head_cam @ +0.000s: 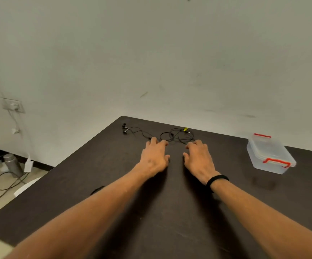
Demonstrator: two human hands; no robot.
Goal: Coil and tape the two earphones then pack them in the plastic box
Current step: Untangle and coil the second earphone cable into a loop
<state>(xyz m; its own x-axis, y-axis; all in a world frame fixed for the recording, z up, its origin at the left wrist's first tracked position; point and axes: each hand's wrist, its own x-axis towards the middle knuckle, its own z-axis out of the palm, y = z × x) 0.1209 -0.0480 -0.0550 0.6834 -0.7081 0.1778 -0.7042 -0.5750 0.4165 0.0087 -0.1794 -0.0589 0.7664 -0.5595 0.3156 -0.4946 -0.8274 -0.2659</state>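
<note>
Black earphone cables (177, 136) lie loosely looped near the far edge of the dark table (88, 184), with earbuds (124, 128) stretched out to the left and a small yellow piece (185, 129) on the loops. My left hand (154, 156) and my right hand (198, 157) rest palm down just in front of the loops, fingers spread, fingertips touching or almost touching the cable. Neither hand holds anything. A clear plastic box (270, 155) with red clips and its lid on sits to the far right.
A wall rises right behind the table. A short dark strip (97, 189) lies on the table left of my left forearm. On the floor at left stand a metal bottle (13, 164) and a black cable (7, 182) below a wall socket (14, 105).
</note>
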